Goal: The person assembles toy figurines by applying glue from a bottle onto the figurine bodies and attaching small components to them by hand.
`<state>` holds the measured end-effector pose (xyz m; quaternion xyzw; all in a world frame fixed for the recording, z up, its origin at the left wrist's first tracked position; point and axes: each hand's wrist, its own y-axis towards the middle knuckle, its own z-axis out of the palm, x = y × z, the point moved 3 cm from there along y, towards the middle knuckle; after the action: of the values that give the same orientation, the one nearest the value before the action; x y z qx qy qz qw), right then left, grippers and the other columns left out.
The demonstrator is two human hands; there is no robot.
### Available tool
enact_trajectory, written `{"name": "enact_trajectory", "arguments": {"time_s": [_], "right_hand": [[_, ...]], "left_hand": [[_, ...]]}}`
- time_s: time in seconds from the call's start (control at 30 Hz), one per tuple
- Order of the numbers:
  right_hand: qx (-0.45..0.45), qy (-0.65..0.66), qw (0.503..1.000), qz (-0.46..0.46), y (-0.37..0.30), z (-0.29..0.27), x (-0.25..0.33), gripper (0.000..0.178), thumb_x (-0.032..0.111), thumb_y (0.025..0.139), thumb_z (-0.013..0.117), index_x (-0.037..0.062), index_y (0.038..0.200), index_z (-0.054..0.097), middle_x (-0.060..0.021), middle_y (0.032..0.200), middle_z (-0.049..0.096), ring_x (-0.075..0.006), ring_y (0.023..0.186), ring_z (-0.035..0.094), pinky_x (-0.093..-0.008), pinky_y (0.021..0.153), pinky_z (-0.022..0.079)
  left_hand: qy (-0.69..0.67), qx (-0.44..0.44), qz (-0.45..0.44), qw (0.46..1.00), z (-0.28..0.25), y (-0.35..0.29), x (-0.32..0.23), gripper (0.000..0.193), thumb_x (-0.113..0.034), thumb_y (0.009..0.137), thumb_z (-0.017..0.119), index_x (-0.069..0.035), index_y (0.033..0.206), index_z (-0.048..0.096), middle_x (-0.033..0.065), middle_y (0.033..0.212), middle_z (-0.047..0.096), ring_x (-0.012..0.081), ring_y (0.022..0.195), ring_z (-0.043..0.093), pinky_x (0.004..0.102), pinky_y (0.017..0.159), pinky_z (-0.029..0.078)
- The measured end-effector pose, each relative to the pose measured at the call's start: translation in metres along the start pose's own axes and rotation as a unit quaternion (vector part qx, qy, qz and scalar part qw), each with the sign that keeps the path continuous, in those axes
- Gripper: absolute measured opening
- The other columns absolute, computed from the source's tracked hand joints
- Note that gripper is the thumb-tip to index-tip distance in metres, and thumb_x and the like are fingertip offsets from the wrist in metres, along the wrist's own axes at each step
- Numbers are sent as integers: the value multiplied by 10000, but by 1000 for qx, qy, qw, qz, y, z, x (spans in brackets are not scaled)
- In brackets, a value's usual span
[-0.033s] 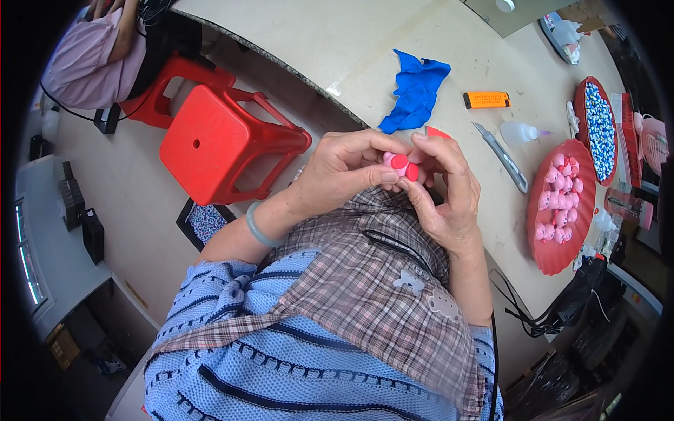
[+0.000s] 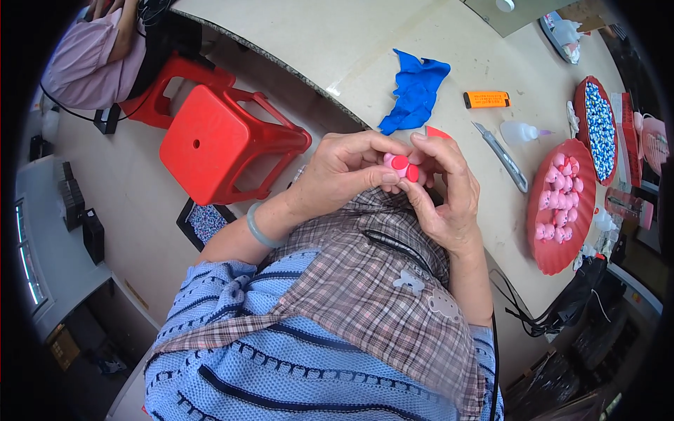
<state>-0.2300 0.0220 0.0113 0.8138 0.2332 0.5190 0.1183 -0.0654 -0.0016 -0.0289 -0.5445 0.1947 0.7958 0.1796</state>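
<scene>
A small pink figurine (image 2: 395,162) with two red oval feet is held up in front of my apron, feet turned to the right. My left hand (image 2: 344,168) pinches it between thumb and fingers. Close against its other side is my right hand (image 2: 449,186), its thumb tip and curled fingers on the figurine. Parts of the figurine are covered by the fingers. Just beyond the hands, a crumpled blue cloth (image 2: 415,91) lies on the table (image 2: 337,42), with a small flat red piece (image 2: 439,132) near the right fingertips.
On the table's right lie an orange box-like item (image 2: 486,99), a utility knife (image 2: 502,156) and a small squeeze bottle (image 2: 519,132). A red tray (image 2: 544,247) holds several pink figurines; another red dish (image 2: 581,105) holds blue and white bits. Red stools (image 2: 210,133) stand left, near a seated person (image 2: 91,59).
</scene>
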Motion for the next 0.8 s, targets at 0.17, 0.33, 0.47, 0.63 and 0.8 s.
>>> {"name": "enact_trajectory", "arguments": {"time_s": [0.17, 0.33, 0.47, 0.63, 0.8], "right_hand": [[29, 12, 999, 37, -5, -2, -2, 622, -45, 726, 728, 54, 1302, 515, -128, 1124, 631, -206, 767, 613, -299, 625, 515], [34, -3, 998, 46, -7, -2, -2, 658, -30, 716, 734, 55, 1330, 513, -123, 1108, 623, -199, 764, 601, -296, 629, 510], [42, -9, 998, 52, -7, -2, -1, 664, -21, 712, 738, 54, 1335, 521, -121, 1098, 623, -200, 763, 601, -298, 636, 516], [43, -10, 997, 70, -9, -2, -2, 629, -29, 714, 736, 49, 1307, 541, -119, 1084, 623, -200, 764, 602, -304, 638, 519], [-44, -21, 999, 16, -11, 1, -3, 559, -53, 729, 753, 50, 1246, 569, -111, 1050, 603, -160, 744, 580, -275, 610, 495]], "left_hand": [[-7, 1, -25, 1000, 3, -4, 6, 229, -22, 918, 637, 54, 1133, 617, 103, 910, 705, 120, 795, 684, 238, 707, 577], [-1, 2, -26, 1000, 4, -5, 8, 230, -22, 917, 637, 48, 1135, 619, 101, 880, 707, 111, 777, 677, 231, 694, 571], [3, 2, -24, 1000, 4, -5, 10, 233, -22, 919, 634, 49, 1140, 617, 98, 875, 707, 114, 775, 678, 235, 699, 573], [-10, 10, -41, 999, 6, -4, 9, 253, -19, 913, 641, 50, 1155, 611, 104, 967, 696, 123, 832, 677, 239, 740, 572], [-45, 5, -11, 999, 7, 1, 9, 344, -68, 921, 652, 68, 1222, 557, 179, 1154, 634, 214, 1039, 663, 317, 876, 583]]}}
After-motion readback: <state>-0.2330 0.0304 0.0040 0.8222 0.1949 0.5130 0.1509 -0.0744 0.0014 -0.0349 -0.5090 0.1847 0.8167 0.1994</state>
